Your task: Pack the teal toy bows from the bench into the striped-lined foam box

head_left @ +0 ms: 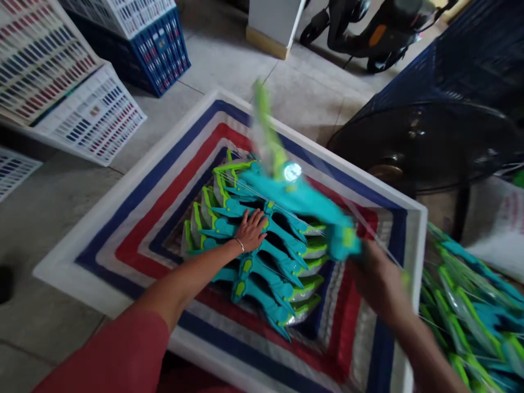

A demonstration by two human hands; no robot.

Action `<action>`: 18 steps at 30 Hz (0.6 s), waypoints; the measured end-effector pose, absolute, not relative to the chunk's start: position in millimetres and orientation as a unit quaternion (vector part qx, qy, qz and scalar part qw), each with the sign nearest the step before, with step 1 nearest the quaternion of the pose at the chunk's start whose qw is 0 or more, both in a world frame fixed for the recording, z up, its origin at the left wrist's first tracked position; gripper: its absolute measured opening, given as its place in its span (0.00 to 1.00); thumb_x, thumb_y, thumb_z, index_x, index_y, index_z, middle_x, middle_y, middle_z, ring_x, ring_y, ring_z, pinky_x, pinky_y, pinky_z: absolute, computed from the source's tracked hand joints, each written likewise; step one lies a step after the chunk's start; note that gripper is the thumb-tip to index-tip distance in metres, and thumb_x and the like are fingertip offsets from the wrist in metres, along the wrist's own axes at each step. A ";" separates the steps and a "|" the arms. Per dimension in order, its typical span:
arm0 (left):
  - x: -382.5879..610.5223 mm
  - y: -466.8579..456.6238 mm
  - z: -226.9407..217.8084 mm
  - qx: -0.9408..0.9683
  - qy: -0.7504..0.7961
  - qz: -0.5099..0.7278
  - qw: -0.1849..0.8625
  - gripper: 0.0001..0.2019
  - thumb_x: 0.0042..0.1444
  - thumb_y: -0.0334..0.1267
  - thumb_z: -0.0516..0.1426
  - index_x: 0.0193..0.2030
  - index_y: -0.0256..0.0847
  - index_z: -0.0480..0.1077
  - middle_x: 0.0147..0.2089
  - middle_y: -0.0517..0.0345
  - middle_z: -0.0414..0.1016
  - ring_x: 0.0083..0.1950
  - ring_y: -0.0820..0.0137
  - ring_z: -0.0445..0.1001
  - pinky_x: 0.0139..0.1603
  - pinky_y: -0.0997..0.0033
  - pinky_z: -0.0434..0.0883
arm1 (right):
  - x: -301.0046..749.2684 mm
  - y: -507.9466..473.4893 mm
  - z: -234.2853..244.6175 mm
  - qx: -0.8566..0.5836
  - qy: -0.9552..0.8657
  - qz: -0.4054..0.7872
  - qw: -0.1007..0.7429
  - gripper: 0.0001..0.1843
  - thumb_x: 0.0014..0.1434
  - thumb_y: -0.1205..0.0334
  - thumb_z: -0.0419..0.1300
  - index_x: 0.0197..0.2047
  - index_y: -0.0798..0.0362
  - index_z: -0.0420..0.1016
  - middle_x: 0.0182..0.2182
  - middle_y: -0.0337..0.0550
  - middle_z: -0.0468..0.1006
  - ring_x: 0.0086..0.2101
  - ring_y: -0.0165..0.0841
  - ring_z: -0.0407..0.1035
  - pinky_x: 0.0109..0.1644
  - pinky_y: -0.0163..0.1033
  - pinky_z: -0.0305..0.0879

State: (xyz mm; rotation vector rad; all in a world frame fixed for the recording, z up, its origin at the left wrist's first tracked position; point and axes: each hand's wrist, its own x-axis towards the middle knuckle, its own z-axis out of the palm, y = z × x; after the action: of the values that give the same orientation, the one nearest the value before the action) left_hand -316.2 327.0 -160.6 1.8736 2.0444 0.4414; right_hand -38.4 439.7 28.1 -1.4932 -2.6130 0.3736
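Note:
A stack of teal and lime-green toy crossbows [280, 267] lies nested in rows inside a deep white-rimmed crate [61, 273]. My left hand [251, 232] rests flat on the middle of the stack, fingers stretched out, with a thin bracelet at the wrist. Over the right part of the crate, my right hand [379, 278] grips one more toy crossbow [307, 199] by its near end. This one is raised above the stack and blurred by motion, its lime-green limb pointing up and away. Thin strings run across it and the stack.
Striped red, white and blue cloth [151, 213] lines the crate. More toy crossbows [470, 305] are heaped at the right, near a white sack [497, 224]. Slatted plastic crates [92, 112] stand at the left. A dark round object [426, 142] and a scooter [368, 35] are beyond.

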 end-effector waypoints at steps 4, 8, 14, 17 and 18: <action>-318.0 326.1 -166.1 0.670 0.703 0.178 0.157 0.30 0.69 0.47 0.52 0.73 0.33 0.61 0.77 0.37 0.55 0.80 0.51 0.46 0.80 0.37 0.42 | -140.3 463.9 -50.1 -0.438 -0.891 0.064 -0.101 0.08 0.68 0.60 0.61 0.46 0.55 0.69 0.41 0.52 0.77 0.40 0.41 0.72 0.41 0.42 0.63; -318.9 325.5 -168.2 0.669 0.699 0.192 0.161 0.30 0.69 0.47 0.52 0.72 0.33 0.61 0.75 0.38 0.58 0.80 0.51 0.47 0.80 0.38 0.42 | -198.0 490.8 -118.8 -0.454 -0.876 0.060 -0.149 0.10 0.69 0.62 0.60 0.48 0.60 0.68 0.47 0.60 0.75 0.47 0.45 0.69 0.47 0.43 0.61; -319.5 324.4 -160.9 0.655 0.703 0.199 0.193 0.30 0.69 0.48 0.51 0.72 0.33 0.61 0.75 0.37 0.58 0.79 0.50 0.48 0.79 0.38 0.42 | -203.1 499.9 -140.4 -0.460 -0.871 0.088 -0.150 0.08 0.71 0.71 0.51 0.49 0.61 0.70 0.50 0.63 0.72 0.51 0.46 0.65 0.55 0.47 0.62; -326.9 339.9 -151.4 0.644 0.713 0.205 0.187 0.32 0.69 0.50 0.51 0.74 0.34 0.59 0.77 0.36 0.53 0.78 0.48 0.51 0.78 0.37 0.46 | -205.9 501.2 -138.1 -0.468 -0.866 0.107 -0.140 0.11 0.69 0.75 0.48 0.48 0.63 0.71 0.49 0.66 0.73 0.50 0.46 0.66 0.57 0.49 0.64; -330.1 348.5 -147.3 0.643 0.715 0.206 0.182 0.32 0.69 0.50 0.51 0.75 0.35 0.57 0.78 0.36 0.50 0.78 0.47 0.50 0.77 0.36 0.46 | -206.5 500.8 -134.8 -0.473 -0.863 0.113 -0.136 0.11 0.69 0.76 0.48 0.47 0.63 0.71 0.48 0.66 0.73 0.49 0.45 0.66 0.57 0.49 0.65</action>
State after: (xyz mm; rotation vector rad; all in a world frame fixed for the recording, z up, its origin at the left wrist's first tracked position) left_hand -330.1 348.5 -147.3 1.8143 2.0174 0.5807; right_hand -206.5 500.8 -134.8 -1.6317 -2.9749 0.3896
